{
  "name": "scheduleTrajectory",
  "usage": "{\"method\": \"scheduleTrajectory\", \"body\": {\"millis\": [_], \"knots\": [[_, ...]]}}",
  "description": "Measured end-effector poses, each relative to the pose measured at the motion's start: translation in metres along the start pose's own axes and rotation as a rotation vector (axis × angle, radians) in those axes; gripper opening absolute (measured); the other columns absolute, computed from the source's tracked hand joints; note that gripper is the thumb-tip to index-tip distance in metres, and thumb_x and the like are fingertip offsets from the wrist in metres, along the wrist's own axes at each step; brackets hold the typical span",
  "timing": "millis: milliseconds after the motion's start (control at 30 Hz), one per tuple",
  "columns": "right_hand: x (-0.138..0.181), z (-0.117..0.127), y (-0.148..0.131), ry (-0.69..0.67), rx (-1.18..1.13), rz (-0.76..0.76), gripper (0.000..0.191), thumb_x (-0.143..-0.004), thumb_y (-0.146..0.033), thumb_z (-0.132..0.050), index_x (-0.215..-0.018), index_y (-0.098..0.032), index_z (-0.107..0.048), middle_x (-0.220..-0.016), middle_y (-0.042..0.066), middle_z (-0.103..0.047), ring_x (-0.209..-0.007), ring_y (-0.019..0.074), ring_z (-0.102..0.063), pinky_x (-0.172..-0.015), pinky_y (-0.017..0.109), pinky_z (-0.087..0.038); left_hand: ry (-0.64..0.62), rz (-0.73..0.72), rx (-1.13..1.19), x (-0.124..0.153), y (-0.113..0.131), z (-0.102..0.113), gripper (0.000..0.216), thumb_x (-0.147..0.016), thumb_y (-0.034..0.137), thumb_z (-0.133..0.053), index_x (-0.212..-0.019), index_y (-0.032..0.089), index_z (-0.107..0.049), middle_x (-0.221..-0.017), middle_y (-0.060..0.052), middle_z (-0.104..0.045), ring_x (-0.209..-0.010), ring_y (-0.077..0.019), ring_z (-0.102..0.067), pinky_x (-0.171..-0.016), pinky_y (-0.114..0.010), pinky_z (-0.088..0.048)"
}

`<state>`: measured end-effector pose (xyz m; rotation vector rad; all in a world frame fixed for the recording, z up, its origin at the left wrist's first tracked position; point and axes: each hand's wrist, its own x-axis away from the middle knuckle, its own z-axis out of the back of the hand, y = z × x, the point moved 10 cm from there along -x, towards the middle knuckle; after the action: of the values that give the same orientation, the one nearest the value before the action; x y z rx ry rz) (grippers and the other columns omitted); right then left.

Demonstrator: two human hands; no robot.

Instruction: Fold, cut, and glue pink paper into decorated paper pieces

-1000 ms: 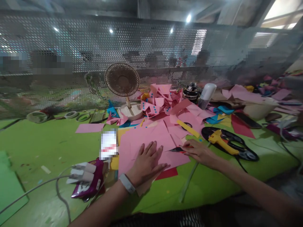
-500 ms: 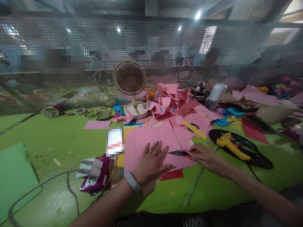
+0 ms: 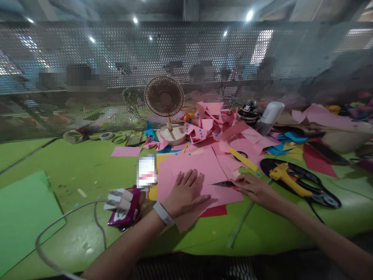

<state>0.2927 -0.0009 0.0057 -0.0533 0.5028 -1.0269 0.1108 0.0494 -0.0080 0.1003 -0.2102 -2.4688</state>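
Note:
My left hand [image 3: 185, 196] lies flat on a large sheet of pink paper [image 3: 171, 165], its fingers stretched out and the thumb pointing to the right. A pale band [image 3: 162, 213] circles that wrist. At the sheet's right side, my right hand [image 3: 255, 189] grips scissors [image 3: 223, 183] with dark blades and red on the handles. Their pointed blades lie over the pink paper, aimed left toward my left hand without touching it. My fingers cover much of the handles. Red paper [image 3: 215, 210] peeks out under the sheet's lower edge.
A yellow glue gun [image 3: 287, 181] rests on a black holder at right. Behind the sheet stand a small fan [image 3: 164, 97] and a heap of folded pink paper [image 3: 206, 122]. White plugs [image 3: 119, 199] with a cable lie at left, near green sheets [image 3: 26, 217].
The view has turned slightly left, so the table things appear further right. My left hand has slid a little left over the paper, away from the scissors. My right hand keeps its hold.

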Motion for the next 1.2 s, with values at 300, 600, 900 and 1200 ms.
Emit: {"method": "scheduleTrajectory", "body": {"millis": [300, 600, 900, 1200], "knots": [[-0.013, -0.007, -0.011, -0.019, 0.037, 0.014, 0.029, -0.092, -0.023, -0.047, -0.115, -0.019, -0.063, -0.097, 0.012, -0.06, -0.091, 0.0213, -0.055, -0.076, 0.034, -0.049, 0.004, -0.047, -0.039, 0.007, -0.001, -0.002, 0.077, -0.084, 0.071, -0.024, -0.147, 0.029, -0.013, -0.155, -0.005, -0.015, -0.141, -0.03, -0.01, -0.111, -0.052, -0.009], [-0.01, -0.007, -0.015, -0.091, -0.034, -0.042, 0.028, -0.093, -0.025, -0.046, -0.115, -0.021, -0.064, -0.098, 0.01, -0.059, -0.089, 0.0192, -0.056, -0.076, 0.032, -0.049, 0.021, -0.036, -0.034, 0.007, -0.002, -0.002, 0.076, -0.084, 0.072, -0.024, -0.147, 0.029, -0.017, -0.154, -0.006, -0.018, -0.14, -0.0309, -0.014, -0.111, -0.052, -0.012], [-0.021, -0.01, -0.023, -0.04, -0.034, -0.027, 0.029, -0.092, -0.024, -0.047, -0.116, -0.024, -0.063, -0.1, 0.009, -0.06, -0.093, 0.0204, -0.057, -0.079, 0.033, -0.049, 0.018, -0.024, -0.032, 0.008, -0.003, -0.001, 0.079, -0.082, 0.073, -0.025, -0.147, 0.029, -0.015, -0.154, -0.006, -0.018, -0.14, -0.0306, -0.013, -0.111, -0.051, -0.01], [-0.012, -0.012, -0.023, -0.074, -0.038, -0.037, 0.029, -0.092, -0.024, -0.047, -0.117, -0.024, -0.063, -0.101, 0.009, -0.059, -0.093, 0.0195, -0.057, -0.08, 0.032, -0.048, 0.015, -0.031, -0.038, 0.009, -0.002, -0.004, 0.077, -0.084, 0.071, -0.025, -0.148, 0.029, -0.011, -0.155, -0.006, -0.016, -0.141, -0.0297, -0.012, -0.112, -0.051, -0.008]]}}
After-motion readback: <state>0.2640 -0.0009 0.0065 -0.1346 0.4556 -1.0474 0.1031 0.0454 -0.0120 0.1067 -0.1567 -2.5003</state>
